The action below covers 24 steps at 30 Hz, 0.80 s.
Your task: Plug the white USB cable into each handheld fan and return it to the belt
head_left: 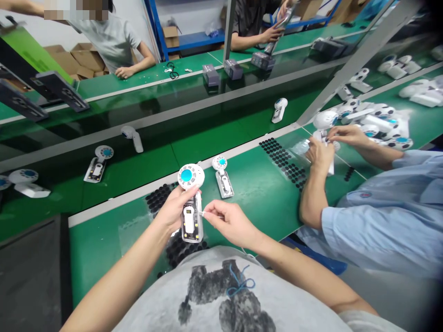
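My left hand (172, 208) is wrapped round a white handheld fan (192, 222) with a round head, a blue centre and a clear-fronted handle showing electronics inside. My right hand (232, 222) pinches a slim white cable end (202, 213) at the right side of the fan's handle. Whether the tip sits in the handle or only touches it, I cannot tell. Just right of the held fan, a second handheld fan (225, 184) lies on the green bench. Sheets of round black pads (159, 196) lie under and behind my left hand.
Beyond the bench's pale rail, a green conveyor (194, 143) carries several fans. At the right, a co-worker's hands (321, 150) handle another fan beside a pile of fans (377, 122). More black pads (287, 163) lie between us. Grey boxes (232, 69) stand across the line.
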Each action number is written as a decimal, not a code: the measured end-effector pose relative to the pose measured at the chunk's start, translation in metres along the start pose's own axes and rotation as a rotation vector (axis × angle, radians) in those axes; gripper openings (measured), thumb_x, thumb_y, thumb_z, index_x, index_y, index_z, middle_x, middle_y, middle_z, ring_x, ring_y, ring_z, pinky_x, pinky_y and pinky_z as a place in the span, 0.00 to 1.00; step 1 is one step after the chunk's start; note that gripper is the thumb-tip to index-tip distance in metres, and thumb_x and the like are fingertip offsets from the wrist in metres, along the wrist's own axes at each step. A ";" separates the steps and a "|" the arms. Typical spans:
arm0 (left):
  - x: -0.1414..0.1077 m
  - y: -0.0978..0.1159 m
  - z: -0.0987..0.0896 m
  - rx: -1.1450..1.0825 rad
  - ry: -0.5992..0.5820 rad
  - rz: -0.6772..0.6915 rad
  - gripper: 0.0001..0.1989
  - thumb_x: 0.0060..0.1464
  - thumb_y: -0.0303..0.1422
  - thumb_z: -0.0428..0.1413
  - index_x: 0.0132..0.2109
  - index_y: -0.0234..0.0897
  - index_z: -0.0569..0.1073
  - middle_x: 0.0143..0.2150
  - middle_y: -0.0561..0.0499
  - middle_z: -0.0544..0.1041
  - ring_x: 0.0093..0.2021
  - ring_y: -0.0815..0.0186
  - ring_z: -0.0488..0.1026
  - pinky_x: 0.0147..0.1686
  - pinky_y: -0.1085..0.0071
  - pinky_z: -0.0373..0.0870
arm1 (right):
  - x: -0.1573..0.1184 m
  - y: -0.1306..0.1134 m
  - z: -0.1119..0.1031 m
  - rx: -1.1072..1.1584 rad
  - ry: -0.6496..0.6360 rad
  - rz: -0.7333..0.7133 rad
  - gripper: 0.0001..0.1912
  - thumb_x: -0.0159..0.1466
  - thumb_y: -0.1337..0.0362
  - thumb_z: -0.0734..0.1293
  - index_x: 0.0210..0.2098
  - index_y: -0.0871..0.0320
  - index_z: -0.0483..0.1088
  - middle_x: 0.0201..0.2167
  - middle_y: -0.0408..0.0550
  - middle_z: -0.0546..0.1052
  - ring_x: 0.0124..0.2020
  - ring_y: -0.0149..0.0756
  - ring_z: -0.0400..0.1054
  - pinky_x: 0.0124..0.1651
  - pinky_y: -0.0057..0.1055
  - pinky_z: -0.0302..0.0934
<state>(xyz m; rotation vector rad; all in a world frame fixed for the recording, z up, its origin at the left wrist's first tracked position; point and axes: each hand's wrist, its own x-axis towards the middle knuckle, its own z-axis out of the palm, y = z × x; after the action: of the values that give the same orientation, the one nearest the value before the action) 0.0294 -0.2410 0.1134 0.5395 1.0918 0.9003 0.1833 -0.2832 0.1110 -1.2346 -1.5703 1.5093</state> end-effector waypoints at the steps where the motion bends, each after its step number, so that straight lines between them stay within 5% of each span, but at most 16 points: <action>1: 0.000 0.000 0.000 0.028 0.004 0.009 0.17 0.38 0.35 0.64 0.35 0.33 0.70 0.26 0.54 0.71 0.22 0.73 0.67 0.21 0.78 0.62 | 0.000 0.001 0.000 -0.003 0.007 0.000 0.07 0.62 0.63 0.60 0.30 0.59 0.66 0.19 0.37 0.63 0.21 0.24 0.56 0.25 0.23 0.52; 10: 0.001 -0.006 0.001 0.039 -0.045 -0.090 0.16 0.38 0.35 0.64 0.34 0.33 0.70 0.26 0.54 0.71 0.22 0.73 0.67 0.22 0.77 0.63 | -0.004 0.003 -0.001 -0.180 0.007 -0.075 0.08 0.63 0.64 0.59 0.29 0.59 0.65 0.20 0.37 0.64 0.21 0.25 0.56 0.26 0.24 0.51; 15: -0.001 -0.011 0.007 0.186 -0.015 -0.003 0.18 0.38 0.32 0.64 0.39 0.34 0.71 0.26 0.54 0.72 0.22 0.73 0.67 0.24 0.77 0.62 | -0.003 0.008 -0.004 -0.260 -0.070 0.015 0.09 0.63 0.65 0.58 0.26 0.58 0.63 0.17 0.36 0.62 0.20 0.25 0.54 0.26 0.24 0.49; 24: 0.008 -0.019 0.002 0.205 -0.002 -0.072 0.16 0.39 0.35 0.63 0.35 0.33 0.71 0.25 0.53 0.72 0.22 0.70 0.68 0.22 0.75 0.63 | 0.003 0.019 -0.002 -0.242 -0.082 0.025 0.09 0.62 0.66 0.58 0.26 0.59 0.63 0.18 0.37 0.62 0.21 0.26 0.55 0.26 0.24 0.49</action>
<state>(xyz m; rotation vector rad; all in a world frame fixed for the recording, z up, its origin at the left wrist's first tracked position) 0.0394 -0.2442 0.0956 0.6652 1.2019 0.7295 0.1881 -0.2818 0.0921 -1.3425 -1.8418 1.4329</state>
